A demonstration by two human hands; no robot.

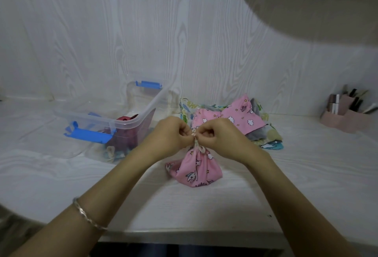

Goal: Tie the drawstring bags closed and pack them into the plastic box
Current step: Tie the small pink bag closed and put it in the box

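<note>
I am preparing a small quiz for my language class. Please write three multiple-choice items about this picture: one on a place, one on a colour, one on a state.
1. Where is the plastic box relative to the pink bag being tied?
A) to its left
B) to its right
C) on top of it

2. What colour are the box's latches?
A) red
B) blue
C) green

3. What are the left hand and the right hand doing?
A) lying flat
B) pinching the drawstring
C) lifting the box

Answers:
1 A, the box stands left of the bag.
2 B, both latches are blue.
3 B, the fingers of both hands curl round the drawstring above the bag's gathered neck.
</note>
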